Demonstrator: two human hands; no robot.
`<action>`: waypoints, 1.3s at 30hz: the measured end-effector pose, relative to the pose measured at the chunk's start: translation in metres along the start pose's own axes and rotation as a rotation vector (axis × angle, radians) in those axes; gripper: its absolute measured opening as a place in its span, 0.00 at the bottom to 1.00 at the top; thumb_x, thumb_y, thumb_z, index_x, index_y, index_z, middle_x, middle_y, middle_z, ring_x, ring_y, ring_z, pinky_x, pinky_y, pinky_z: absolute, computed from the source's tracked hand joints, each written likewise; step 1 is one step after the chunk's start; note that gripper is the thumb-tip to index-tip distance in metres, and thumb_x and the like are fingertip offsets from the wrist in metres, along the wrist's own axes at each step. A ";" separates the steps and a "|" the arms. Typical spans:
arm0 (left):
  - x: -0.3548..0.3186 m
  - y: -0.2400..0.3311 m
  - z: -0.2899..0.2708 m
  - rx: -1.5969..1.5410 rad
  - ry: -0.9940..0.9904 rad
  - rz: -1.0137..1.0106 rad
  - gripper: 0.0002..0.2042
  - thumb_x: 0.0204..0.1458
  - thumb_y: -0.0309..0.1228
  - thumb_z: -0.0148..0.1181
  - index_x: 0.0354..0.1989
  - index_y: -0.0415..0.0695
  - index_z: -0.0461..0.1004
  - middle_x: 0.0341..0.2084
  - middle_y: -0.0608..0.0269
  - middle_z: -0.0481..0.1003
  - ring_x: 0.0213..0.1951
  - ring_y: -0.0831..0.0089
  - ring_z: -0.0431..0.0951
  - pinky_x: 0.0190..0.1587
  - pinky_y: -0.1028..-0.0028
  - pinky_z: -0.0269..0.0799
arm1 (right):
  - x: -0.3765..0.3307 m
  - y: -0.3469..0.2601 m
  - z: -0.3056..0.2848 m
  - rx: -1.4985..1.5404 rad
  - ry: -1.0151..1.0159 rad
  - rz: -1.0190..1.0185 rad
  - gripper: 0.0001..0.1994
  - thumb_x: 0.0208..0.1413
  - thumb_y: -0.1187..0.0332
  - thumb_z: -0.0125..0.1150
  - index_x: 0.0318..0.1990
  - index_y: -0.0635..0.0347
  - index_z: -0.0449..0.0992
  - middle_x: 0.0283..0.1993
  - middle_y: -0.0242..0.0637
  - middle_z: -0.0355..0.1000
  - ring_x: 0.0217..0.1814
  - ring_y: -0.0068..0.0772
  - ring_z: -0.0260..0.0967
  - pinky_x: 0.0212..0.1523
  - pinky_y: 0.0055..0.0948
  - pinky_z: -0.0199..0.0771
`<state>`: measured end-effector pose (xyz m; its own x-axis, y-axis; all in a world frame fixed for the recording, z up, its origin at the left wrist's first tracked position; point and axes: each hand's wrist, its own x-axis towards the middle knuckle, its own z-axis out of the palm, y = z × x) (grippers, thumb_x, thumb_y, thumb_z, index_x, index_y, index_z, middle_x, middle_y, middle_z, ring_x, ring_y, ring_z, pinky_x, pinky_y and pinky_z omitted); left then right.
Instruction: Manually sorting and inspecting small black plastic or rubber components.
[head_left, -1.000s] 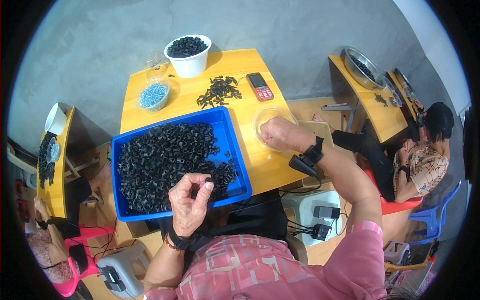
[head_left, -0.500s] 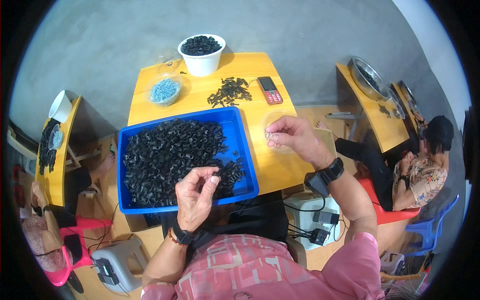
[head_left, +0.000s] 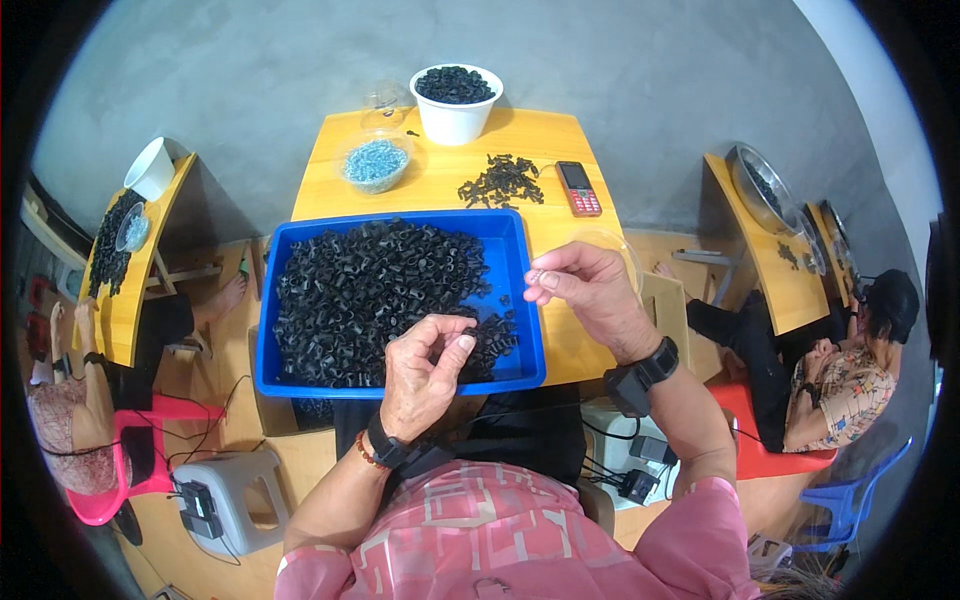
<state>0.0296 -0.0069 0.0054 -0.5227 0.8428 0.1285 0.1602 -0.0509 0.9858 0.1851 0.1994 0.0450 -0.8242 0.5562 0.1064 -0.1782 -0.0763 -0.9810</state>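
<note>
Now the right hand (head_left: pixel 590 295) has drawn back from the far side of the yellow table (head_left: pixel 520 150) and hovers just past the right rim of the blue tray (head_left: pixel 400 382), its fingers (head_left: pixel 540 280) pinched nearly closed on something tiny and pale that I can barely make out. A second ago that arm was stretched out over the clear shallow dish (head_left: pixel 612 250) at the table's right edge; the dish now lies partly hidden behind the hand. The left hand (head_left: pixel 425 375) has scarcely moved: it hangs over the tray's near right corner, thumb and forefinger closed on a small black ring-shaped piece (head_left: pixel 447 345) lifted off the heap of black pieces (head_left: pixel 370 295) filling the tray. With both hands drawn close together over the tray, it looks as though the pale bit is about to meet the black piece. Farther off stand the white bucket (head_left: pixel 455 120) of black pieces, a bowl of blue bits (head_left: pixel 374 163), a loose black pile (head_left: pixel 500 180) and a red phone (head_left: pixel 578 188).
</note>
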 end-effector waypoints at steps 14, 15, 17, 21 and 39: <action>0.001 0.003 0.000 0.015 0.000 0.007 0.08 0.61 0.25 0.64 0.47 0.35 0.79 0.33 0.67 0.80 0.34 0.83 0.76 0.39 0.81 0.72 | 0.000 0.001 0.020 -0.109 -0.096 -0.022 0.07 0.59 0.80 0.64 0.44 0.64 0.80 0.44 0.42 0.79 0.44 0.34 0.80 0.44 0.29 0.81; 0.001 0.003 0.000 0.015 0.003 0.006 0.08 0.61 0.25 0.64 0.47 0.35 0.79 0.33 0.67 0.80 0.34 0.83 0.76 0.39 0.81 0.72 | 0.000 0.003 0.021 -0.110 -0.102 -0.060 0.07 0.59 0.81 0.64 0.44 0.64 0.81 0.44 0.41 0.78 0.45 0.33 0.80 0.44 0.29 0.81; 0.001 0.003 0.000 -0.021 0.003 -0.004 0.09 0.61 0.25 0.64 0.46 0.36 0.80 0.32 0.68 0.80 0.33 0.85 0.75 0.37 0.81 0.70 | 0.001 0.004 0.024 -0.112 -0.109 -0.096 0.08 0.58 0.82 0.64 0.43 0.64 0.81 0.44 0.40 0.78 0.45 0.33 0.79 0.44 0.28 0.81; 0.001 0.003 0.001 -0.022 0.016 -0.002 0.08 0.61 0.25 0.64 0.46 0.36 0.80 0.31 0.69 0.79 0.32 0.85 0.73 0.36 0.81 0.70 | 0.001 0.006 0.028 -0.169 -0.112 -0.153 0.08 0.57 0.84 0.64 0.43 0.64 0.81 0.43 0.37 0.77 0.45 0.27 0.78 0.46 0.26 0.80; 0.003 0.000 0.000 -0.146 0.038 0.032 0.07 0.60 0.23 0.63 0.44 0.36 0.79 0.30 0.70 0.78 0.32 0.86 0.72 0.36 0.81 0.70 | -0.002 0.029 0.051 -0.153 -0.102 -0.038 0.08 0.56 0.83 0.66 0.43 0.64 0.82 0.43 0.32 0.76 0.44 0.20 0.75 0.46 0.22 0.78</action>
<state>0.0281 -0.0042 0.0060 -0.5511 0.8188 0.1612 0.0548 -0.1572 0.9860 0.1545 0.1537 0.0249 -0.8701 0.4689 0.1520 -0.1324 0.0746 -0.9884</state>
